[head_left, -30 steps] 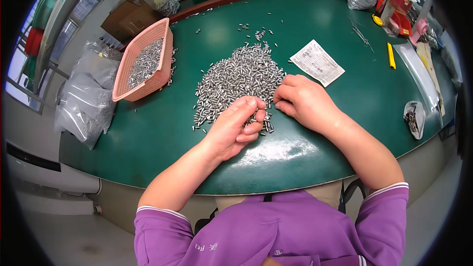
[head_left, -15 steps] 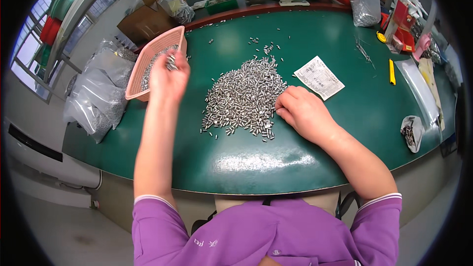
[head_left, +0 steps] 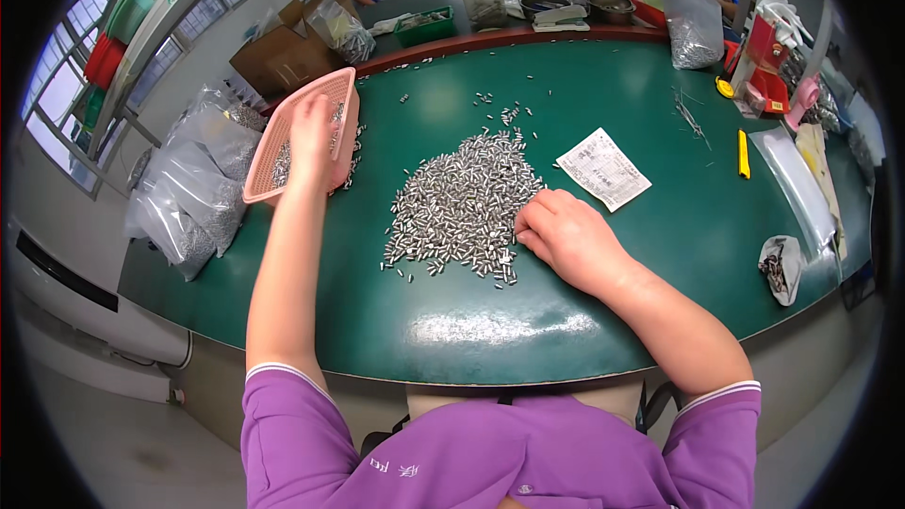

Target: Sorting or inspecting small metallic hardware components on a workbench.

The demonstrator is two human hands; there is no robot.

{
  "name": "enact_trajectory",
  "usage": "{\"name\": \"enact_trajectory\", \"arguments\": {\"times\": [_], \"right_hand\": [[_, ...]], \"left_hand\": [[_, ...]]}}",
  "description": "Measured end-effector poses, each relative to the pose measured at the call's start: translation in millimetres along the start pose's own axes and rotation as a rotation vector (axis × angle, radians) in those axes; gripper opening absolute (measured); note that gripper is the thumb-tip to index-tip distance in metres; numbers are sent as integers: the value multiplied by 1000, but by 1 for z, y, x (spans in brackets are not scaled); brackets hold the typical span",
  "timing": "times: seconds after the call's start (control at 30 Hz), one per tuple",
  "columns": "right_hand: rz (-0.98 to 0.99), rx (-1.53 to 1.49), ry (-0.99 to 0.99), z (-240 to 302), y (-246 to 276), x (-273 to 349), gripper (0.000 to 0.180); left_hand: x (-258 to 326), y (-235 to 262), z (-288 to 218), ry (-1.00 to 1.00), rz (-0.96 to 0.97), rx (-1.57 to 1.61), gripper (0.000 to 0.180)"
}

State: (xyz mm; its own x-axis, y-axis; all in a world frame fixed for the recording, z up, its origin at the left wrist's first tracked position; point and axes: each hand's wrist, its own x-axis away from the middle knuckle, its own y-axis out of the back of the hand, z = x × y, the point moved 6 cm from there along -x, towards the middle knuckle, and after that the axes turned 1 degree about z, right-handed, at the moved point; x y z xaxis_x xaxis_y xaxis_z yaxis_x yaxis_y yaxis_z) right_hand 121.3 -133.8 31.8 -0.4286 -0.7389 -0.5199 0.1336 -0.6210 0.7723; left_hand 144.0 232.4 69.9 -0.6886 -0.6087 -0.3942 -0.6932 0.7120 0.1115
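A heap of small silver metal pins (head_left: 457, 203) lies in the middle of the green table. My left hand (head_left: 313, 137) reaches into the pink plastic basket (head_left: 262, 168) at the left, fingers stretched out and partly blurred, above more pins in it. Some loose pins (head_left: 354, 155) lie on the table along the basket's right side. At the heap's right edge, my right hand (head_left: 566, 236) rests with curled fingers, thumb and forefinger close together against the pins. What sits between those fingertips is hidden.
A printed paper slip (head_left: 604, 169) lies right of the heap. Farther right are a yellow cutter (head_left: 744, 154) and a small bag of dark pieces (head_left: 781, 270). Filled plastic bags (head_left: 193, 193) stand left of the basket. Bowls (head_left: 611, 8) line the far edge; two people sit beyond.
My left hand, earlier holding pins over the basket, has turned and straightened its fingers; more loose pins show beside the basket. My right hand stays at the heap's edge.
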Motion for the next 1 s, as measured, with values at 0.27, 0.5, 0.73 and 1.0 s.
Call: {"name": "enact_trajectory", "arguments": {"times": [0.27, 0.5, 0.73, 1.0], "right_hand": [[-133, -121, 2, 14, 20, -7, 15], [-71, -132, 147, 23, 17, -6, 17], [-73, -236, 179, 22, 14, -5, 19], [-169, -126, -72, -8, 19, -6, 19]], "left_hand": [[217, -118, -63, 500, 961, 231, 21], [229, -116, -42, 633, 941, 370, 20], [233, -116, -32, 776, 969, 453, 15], [229, -116, -31, 741, 968, 575, 15]]}}
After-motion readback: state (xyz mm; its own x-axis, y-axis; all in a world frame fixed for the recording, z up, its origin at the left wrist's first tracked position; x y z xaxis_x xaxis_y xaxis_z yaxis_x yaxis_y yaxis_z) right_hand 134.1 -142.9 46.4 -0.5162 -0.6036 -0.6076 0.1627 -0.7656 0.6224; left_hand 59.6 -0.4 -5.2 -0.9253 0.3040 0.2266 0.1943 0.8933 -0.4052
